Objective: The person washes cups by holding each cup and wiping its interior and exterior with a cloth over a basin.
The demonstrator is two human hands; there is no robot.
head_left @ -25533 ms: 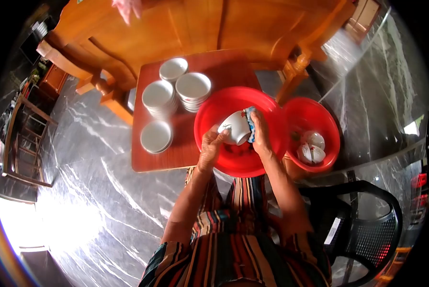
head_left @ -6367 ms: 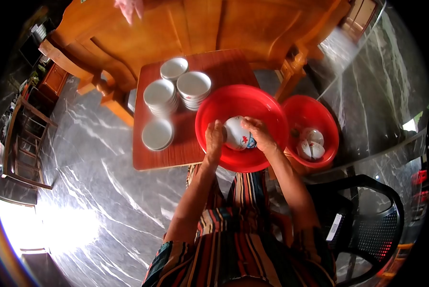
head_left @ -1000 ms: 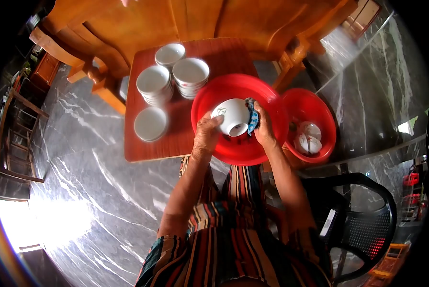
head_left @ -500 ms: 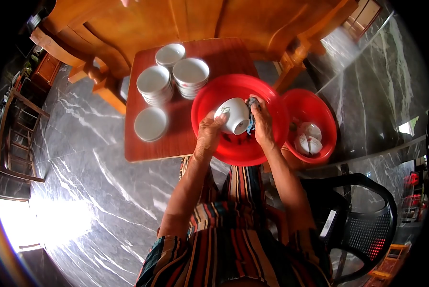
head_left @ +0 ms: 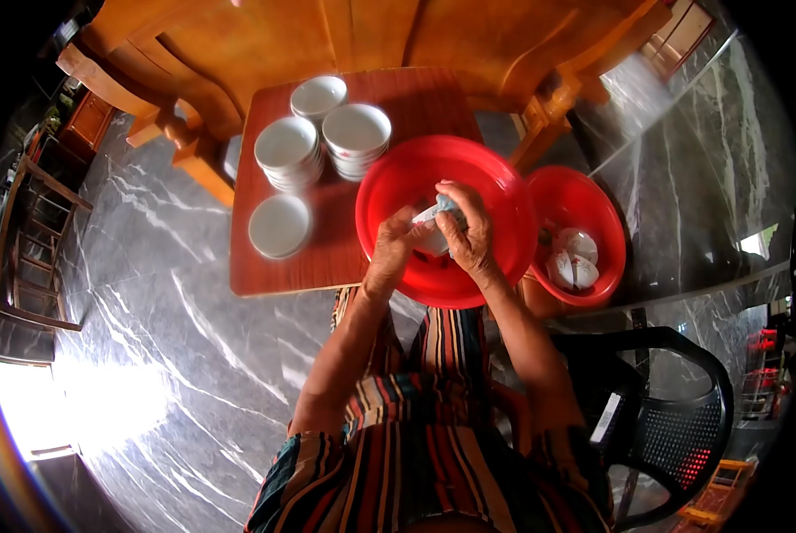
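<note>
Over the large red basin (head_left: pixel 389 178) my left hand (head_left: pixel 393 247) grips a white bowl (head_left: pixel 426 214), now tilted so that little of it shows between my hands. My right hand (head_left: pixel 469 233) is closed on a bluish-grey cloth (head_left: pixel 447 204) and presses it against the bowl's rim. Part of the bowl is hidden behind my fingers. To the left on the wooden table stand stacks of white bowls (head_left: pixel 287 144), with another stack (head_left: pixel 356 131) beside the basin and a single-looking white bowl (head_left: pixel 280 226) nearer the front edge.
A second red basin (head_left: pixel 613 209) at the right holds several white bowls (head_left: pixel 573 266). The reddish-brown table (head_left: pixel 327 277) stands before a wooden bench (head_left: pixel 362 40). A black chair (head_left: pixel 682 417) is at my right, and a wooden chair (head_left: pixel 25 249) stands far left.
The bowl has turned from showing its outer side and base to a rim-up tilt. My right hand has moved over the bowl with the cloth, closer to my left hand.
</note>
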